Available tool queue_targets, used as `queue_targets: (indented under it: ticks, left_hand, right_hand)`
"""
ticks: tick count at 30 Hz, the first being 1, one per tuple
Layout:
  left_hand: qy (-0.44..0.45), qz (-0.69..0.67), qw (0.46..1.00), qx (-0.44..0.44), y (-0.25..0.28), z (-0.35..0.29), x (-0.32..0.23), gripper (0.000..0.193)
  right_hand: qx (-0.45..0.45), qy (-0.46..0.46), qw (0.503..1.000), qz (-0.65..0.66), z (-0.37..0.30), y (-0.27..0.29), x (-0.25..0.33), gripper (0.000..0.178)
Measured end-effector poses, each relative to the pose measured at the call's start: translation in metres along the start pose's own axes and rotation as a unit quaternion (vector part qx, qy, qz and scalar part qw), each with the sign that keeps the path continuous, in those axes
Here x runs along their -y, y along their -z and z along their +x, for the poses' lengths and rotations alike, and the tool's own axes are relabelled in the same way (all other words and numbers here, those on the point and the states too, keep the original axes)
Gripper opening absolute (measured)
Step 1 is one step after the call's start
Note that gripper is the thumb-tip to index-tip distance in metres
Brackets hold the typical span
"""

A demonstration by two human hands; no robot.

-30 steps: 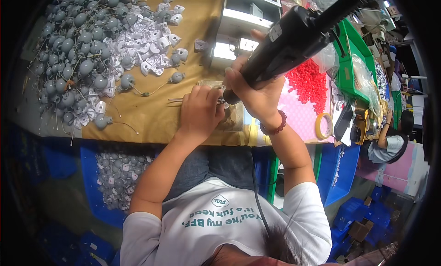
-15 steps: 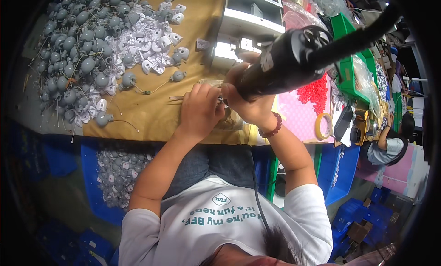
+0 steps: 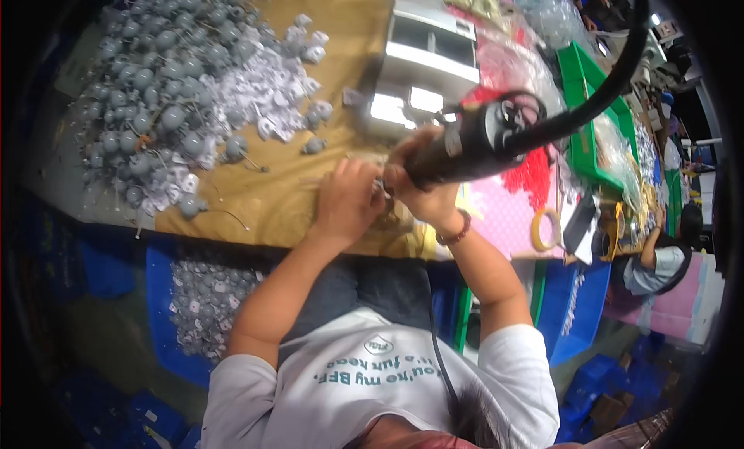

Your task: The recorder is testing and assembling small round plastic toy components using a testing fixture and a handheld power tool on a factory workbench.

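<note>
My right hand (image 3: 425,199) is wrapped around a black corded electric screwdriver (image 3: 463,145), its tip hidden by the hand and blur. Close beside it, my left hand (image 3: 349,201) has its fingers pinched at the same spot; the small piece between them is mostly covered and I cannot make out its kind. Both hands are over the near edge of a brown-covered table (image 3: 256,205). To their left lies a heap of grey round parts with wires (image 3: 174,117), next to a pile of white plastic pieces (image 3: 263,84).
Beyond my hands stands a white box-like device (image 3: 385,110). On the right are red small parts (image 3: 531,184), a tape roll (image 3: 545,229) and a green bin (image 3: 572,81). A blue bin (image 3: 160,313) of grey parts sits below the table. Another person (image 3: 659,263) works at far right.
The view has shifted slightly, moving the scene a little down and right. The screwdriver's back end has tipped lower and its cable curves up more steeply. Both hands stay together.
</note>
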State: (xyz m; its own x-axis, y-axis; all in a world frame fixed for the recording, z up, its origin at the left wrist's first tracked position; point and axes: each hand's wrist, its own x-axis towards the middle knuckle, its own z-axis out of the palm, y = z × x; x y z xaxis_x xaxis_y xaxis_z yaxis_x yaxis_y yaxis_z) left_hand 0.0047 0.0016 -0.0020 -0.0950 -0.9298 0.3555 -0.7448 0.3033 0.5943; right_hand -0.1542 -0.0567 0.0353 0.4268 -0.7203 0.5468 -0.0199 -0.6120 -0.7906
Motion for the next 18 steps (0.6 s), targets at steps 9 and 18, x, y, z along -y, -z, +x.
queue_targets:
  ticks: [9, 18]
  left_hand:
    - [0.043, -0.012, 0.999, -0.002, 0.007, 0.000, -0.006, 0.038]
    - [-0.016, -0.032, 0.999, -0.037, 0.003, -0.011, 0.001, 0.037]
  right_hand:
    - [-0.195, -0.191, 0.954, 0.123, 0.022, 0.028, 0.012, 0.033]
    - [-0.255, -0.082, 0.954, -0.138, -0.022, 0.063, -0.038, 0.032]
